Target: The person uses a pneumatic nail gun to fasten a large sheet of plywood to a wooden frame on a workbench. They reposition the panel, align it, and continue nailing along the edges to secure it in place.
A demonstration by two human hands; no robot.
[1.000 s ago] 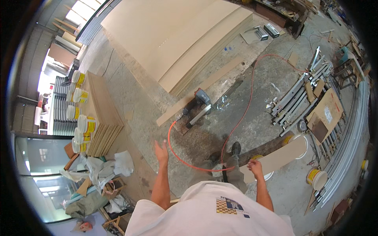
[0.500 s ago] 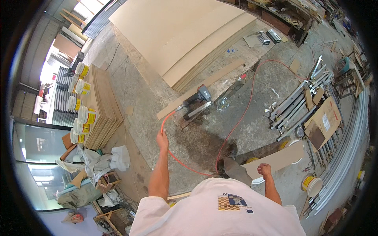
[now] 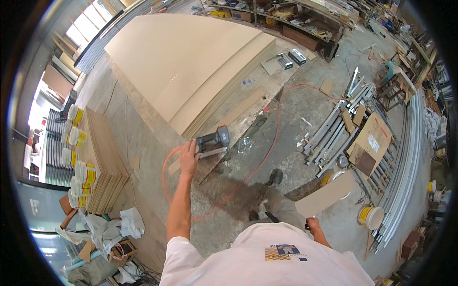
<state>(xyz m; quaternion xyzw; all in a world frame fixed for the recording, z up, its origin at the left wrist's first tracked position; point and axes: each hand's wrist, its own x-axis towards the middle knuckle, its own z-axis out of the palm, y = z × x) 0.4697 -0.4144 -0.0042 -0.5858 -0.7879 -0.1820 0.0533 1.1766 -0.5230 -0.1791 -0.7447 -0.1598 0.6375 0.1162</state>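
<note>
left hand (image 3: 188, 160) on the nail gun (image 3: 220, 137)
fingers touch it, can't tell if squeezing. right of the gun: right hand (image 3: 313, 224), can't tell its fingers.

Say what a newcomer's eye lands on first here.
Probably the stack of big tan boards, filling the upper middle of the view. Next, the dark power tool near the centre, the left grip at its handle end, and the red-orange hose looping across the floor. Then the yellow-labelled white buckets lined up on another board stack at left.
</note>
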